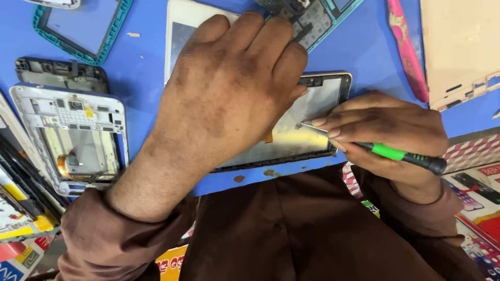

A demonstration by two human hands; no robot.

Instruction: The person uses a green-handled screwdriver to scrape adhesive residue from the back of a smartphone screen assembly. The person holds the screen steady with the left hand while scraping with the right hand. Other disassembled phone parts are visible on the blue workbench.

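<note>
At the near edge of the blue table, just in front of my chest, lies the opened phone, its inside facing up. My left hand lies flat over its left part, fingers spread and loosely curved, pressing down rather than clasping. My right hand comes in from the right with its fingers pinched shut around a green-handled screwdriver, the metal tip touching the shiny plate inside the phone. I judge the phone light, thin and stiff but easy to crack, so it is best held by its frame edges, not the middle. A white phone frame sits near the left edge, a teal case at the far left corner.
</note>
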